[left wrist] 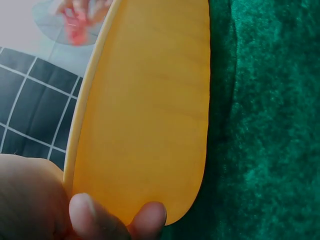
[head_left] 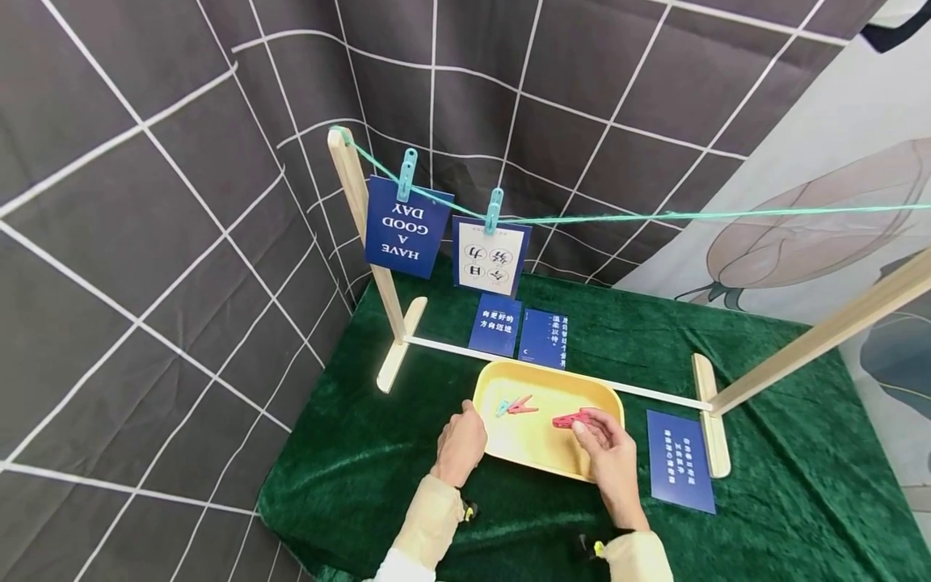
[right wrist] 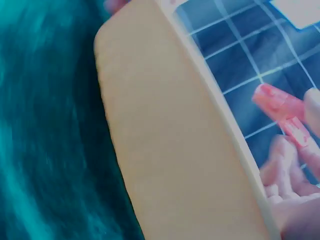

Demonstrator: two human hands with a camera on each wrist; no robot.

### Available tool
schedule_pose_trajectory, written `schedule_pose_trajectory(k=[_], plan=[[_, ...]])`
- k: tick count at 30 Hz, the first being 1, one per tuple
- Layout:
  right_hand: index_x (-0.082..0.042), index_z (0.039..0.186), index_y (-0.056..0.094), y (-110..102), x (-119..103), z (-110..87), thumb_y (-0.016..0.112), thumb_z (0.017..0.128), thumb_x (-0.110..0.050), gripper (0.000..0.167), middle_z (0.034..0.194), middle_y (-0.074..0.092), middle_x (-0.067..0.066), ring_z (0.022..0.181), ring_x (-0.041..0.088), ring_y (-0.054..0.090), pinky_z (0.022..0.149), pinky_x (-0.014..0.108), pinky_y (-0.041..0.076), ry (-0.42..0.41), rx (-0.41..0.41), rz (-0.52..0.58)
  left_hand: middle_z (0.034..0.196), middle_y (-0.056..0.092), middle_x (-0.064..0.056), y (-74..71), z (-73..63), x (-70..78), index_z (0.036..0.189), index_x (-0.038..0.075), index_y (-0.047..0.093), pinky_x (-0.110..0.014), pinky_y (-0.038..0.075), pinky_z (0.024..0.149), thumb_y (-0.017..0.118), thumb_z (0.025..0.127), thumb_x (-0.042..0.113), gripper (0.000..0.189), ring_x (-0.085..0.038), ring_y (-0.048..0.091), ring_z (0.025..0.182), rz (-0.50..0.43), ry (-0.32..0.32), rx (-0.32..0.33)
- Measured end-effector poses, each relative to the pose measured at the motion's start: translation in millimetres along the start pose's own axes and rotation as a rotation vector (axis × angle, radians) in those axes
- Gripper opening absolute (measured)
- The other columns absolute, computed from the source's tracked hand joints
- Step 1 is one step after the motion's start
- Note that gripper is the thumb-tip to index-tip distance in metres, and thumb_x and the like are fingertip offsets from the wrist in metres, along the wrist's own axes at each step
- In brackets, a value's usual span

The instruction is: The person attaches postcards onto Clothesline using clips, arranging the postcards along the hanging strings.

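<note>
A yellow tray (head_left: pixel 516 462) lies on the green cloth between my hands. My left hand (head_left: pixel 461 444) grips its left edge, with fingertips (left wrist: pixel 150 216) against the outer wall in the left wrist view. Above the right part of the tray, my right hand (head_left: pixel 612 457) pinches a red clothespin (head_left: pixel 569 420) between thumb and fingers. The right wrist view shows the same clothespin (right wrist: pixel 280 107) over the rim. Inside the tray, left of centre, are a light blue clothespin (head_left: pixel 503 409) and another red clothespin (head_left: pixel 521 405), close together.
A green cord (head_left: pixel 596 218) runs between wooden posts (head_left: pixel 822 335). Blue clothespins (head_left: pixel 407 175) hold a navy card (head_left: pixel 404 230) and a white card (head_left: pixel 490 257) on it. Navy cards lie behind the tray (head_left: pixel 496 325) (head_left: pixel 542 338) and to its right (head_left: pixel 680 465). A white crossbar (head_left: pixel 658 395) passes behind the tray.
</note>
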State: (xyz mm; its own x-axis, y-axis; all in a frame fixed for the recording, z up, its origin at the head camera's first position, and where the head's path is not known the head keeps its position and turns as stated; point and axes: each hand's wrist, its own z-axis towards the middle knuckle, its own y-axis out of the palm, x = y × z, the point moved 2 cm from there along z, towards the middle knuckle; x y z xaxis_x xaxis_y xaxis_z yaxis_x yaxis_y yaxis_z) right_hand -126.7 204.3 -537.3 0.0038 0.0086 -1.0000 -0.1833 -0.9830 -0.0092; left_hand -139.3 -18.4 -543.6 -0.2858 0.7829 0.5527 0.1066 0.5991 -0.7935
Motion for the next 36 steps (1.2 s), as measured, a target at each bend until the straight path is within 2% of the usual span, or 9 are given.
schedule_pose_trajectory(k=[3,6,11,17,22,24,31,34,36], plan=[[0.011,0.111,0.052,-5.5,-3.1,-2.7,0.061,0.084,0.001,0.03,0.095,0.062,0.003,0.083,0.01,0.059,0.072,0.016,0.048,-0.006,0.048,0.16,0.061,0.047,-0.006,-0.6,0.7,2.6,0.107,-0.001,0.047,-0.031,0.036,0.044,0.047,0.094,0.013,0.019,-0.018,0.048,0.049,0.016,0.007,0.01],[0.017,0.108,0.049,-9.1,-5.7,-4.1,0.058,0.083,0.01,0.028,0.092,0.06,0.005,0.079,0.011,0.055,0.071,0.015,0.047,-0.07,0.062,0.241,0.061,0.046,-0.006,-0.8,0.9,4.4,0.107,-0.001,0.046,-0.031,0.036,0.044,0.048,0.094,0.013,0.02,-0.018,0.047,0.048,0.016,0.003,0.006],[0.019,0.102,0.049,-10.0,-2.3,-5.8,0.058,0.08,0.015,0.024,0.09,0.058,0.005,0.071,0.01,0.051,0.062,0.013,0.044,-0.229,0.016,0.198,0.06,0.046,-0.006,-2.8,1.3,5.9,0.106,0.0,0.046,-0.03,0.036,0.043,0.047,0.094,0.014,0.018,-0.017,0.047,0.047,0.013,0.016,-0.004],[0.018,0.099,0.052,-4.0,-1.2,-7.5,0.061,0.076,0.016,0.025,0.092,0.059,0.007,0.073,0.009,0.056,0.064,0.015,0.047,-0.283,0.003,0.132,0.061,0.046,-0.008,-8.1,3.2,4.6,0.111,-0.001,0.044,-0.03,0.038,0.042,0.041,0.096,0.015,0.022,-0.018,0.047,0.042,-0.007,-0.014,-0.094],[0.014,0.098,0.057,0.2,-0.3,-9.1,0.064,0.073,0.017,0.025,0.09,0.057,0.014,0.072,0.01,0.052,0.062,0.013,0.043,-0.323,0.021,0.003,0.063,0.047,-0.009,-11.0,5.4,2.8,0.11,0.0,0.043,-0.03,0.039,0.042,0.037,0.098,0.018,0.022,-0.02,0.049,0.041,-0.016,-0.052,-0.172],[0.011,0.096,0.06,2.2,0.5,-10.2,0.065,0.072,0.017,0.026,0.089,0.057,0.017,0.073,0.013,0.049,0.062,0.016,0.04,-0.373,0.034,-0.068,0.063,0.048,-0.01,-11.8,6.0,2.2,0.109,0.0,0.043,-0.031,0.039,0.043,0.037,0.098,0.02,0.023,-0.021,0.05,0.042,-0.029,-0.054,-0.191],[-0.004,0.089,0.065,13.8,5.9,-18.7,0.076,0.066,0.006,0.028,0.09,0.061,0.006,0.083,0.017,0.048,0.074,0.022,0.034,-0.661,0.05,-0.454,0.056,0.05,-0.008,-16.4,7.4,-2.9,0.109,-0.002,0.044,-0.029,0.036,0.041,0.039,0.097,0.023,0.028,-0.021,0.05,0.04,-0.074,0.016,-0.264],[-0.004,0.089,0.064,18.9,9.1,-21.1,0.073,0.067,0.004,0.025,0.09,0.06,0.004,0.086,0.02,0.048,0.079,0.025,0.033,-0.746,0.0,-0.542,0.054,0.05,-0.007,-25.5,12.2,-6.0,0.106,0.0,0.048,-0.029,0.034,0.041,0.048,0.094,0.037,0.039,-0.022,0.052,0.042,-0.074,0.033,-0.302],[-0.004,0.088,0.063,21.9,10.2,-21.9,0.072,0.068,0.002,0.023,0.089,0.06,0.004,0.085,0.02,0.048,0.079,0.027,0.034,-0.782,-0.035,-0.599,0.058,0.053,-0.008,-35.8,19.2,-6.2,0.108,0.0,0.05,-0.03,0.036,0.044,0.052,0.089,0.046,0.051,-0.023,0.054,0.046,-0.071,0.028,-0.293]])
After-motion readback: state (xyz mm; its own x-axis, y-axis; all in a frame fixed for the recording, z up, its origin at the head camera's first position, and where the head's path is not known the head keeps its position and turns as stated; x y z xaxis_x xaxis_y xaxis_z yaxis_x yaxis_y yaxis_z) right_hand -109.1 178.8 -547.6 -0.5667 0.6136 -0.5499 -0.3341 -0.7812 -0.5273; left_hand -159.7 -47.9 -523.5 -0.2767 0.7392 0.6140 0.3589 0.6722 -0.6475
